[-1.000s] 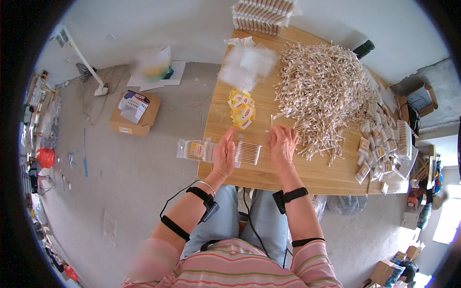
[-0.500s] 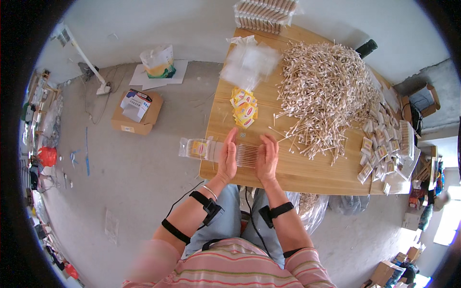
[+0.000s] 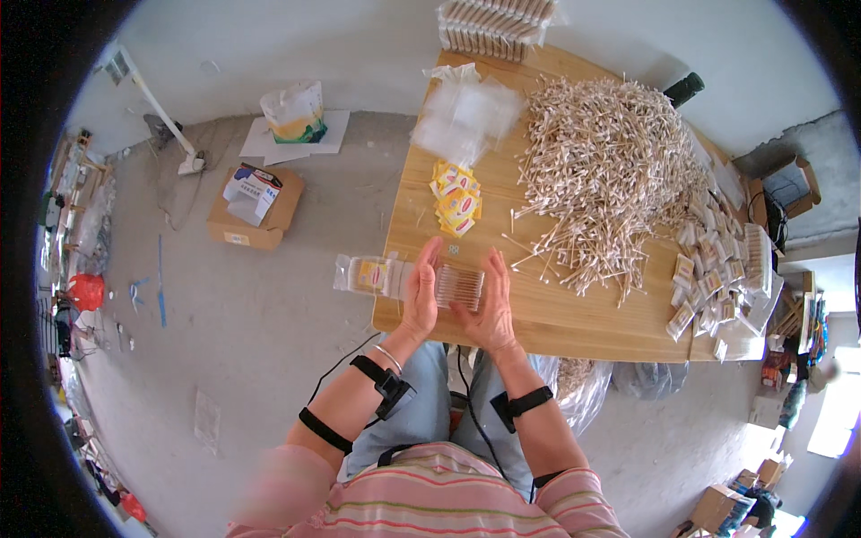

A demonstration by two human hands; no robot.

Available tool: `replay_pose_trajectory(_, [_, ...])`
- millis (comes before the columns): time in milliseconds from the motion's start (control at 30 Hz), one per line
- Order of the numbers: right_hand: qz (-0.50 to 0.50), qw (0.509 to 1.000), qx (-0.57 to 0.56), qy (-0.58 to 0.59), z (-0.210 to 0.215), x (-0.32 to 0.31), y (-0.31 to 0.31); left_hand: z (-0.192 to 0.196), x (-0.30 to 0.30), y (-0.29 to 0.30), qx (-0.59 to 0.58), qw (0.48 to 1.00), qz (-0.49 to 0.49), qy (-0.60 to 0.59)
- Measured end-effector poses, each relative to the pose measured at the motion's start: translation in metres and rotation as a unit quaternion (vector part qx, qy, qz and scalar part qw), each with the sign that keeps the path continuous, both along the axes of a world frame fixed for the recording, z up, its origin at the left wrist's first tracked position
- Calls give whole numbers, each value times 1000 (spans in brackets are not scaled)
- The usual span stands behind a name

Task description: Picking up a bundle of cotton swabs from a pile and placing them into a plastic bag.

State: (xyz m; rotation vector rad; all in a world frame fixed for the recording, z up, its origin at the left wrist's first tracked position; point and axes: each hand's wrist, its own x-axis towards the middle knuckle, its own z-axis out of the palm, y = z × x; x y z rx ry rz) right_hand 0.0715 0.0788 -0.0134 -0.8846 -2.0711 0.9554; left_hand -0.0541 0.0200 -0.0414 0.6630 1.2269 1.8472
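A row of cotton swabs (image 3: 460, 288) lies side by side on the wooden table, between my two hands. My left hand (image 3: 421, 291) stands on edge along the row's left side, fingers stretched out. On the right side, my right hand (image 3: 491, 307) has its fingers extended, with its thumb reaching to the near end of the swabs. Just left of my left hand is a clear bag (image 3: 369, 275) with swabs and a yellow card inside; its right part is hidden by that hand. Beyond my hands, yellow cards (image 3: 457, 202) lie in a loose pile.
A large heap of loose swabs (image 3: 610, 179) covers the table's right half. Clear bags (image 3: 466, 117) are stacked at the far left. Filled small packs (image 3: 708, 269) pile up at the right, and bundled swabs (image 3: 493, 31) stand at the back. A cardboard box (image 3: 256, 211) sits on the floor.
My right hand has turned and its thumb now spreads left to the near end of the swabs. The row sits slightly further left. My left hand has shifted a little left.
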Motion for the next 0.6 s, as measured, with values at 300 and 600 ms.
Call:
replay_pose_trajectory(300, [26,999,1,-27,-9,2,-3,7,-7,-2,-33,993,-17,111])
replay_pose_trajectory(600, [-57,978,-143,141,-20,-22,-10,-3,-3,-1,-42,988,-19,148])
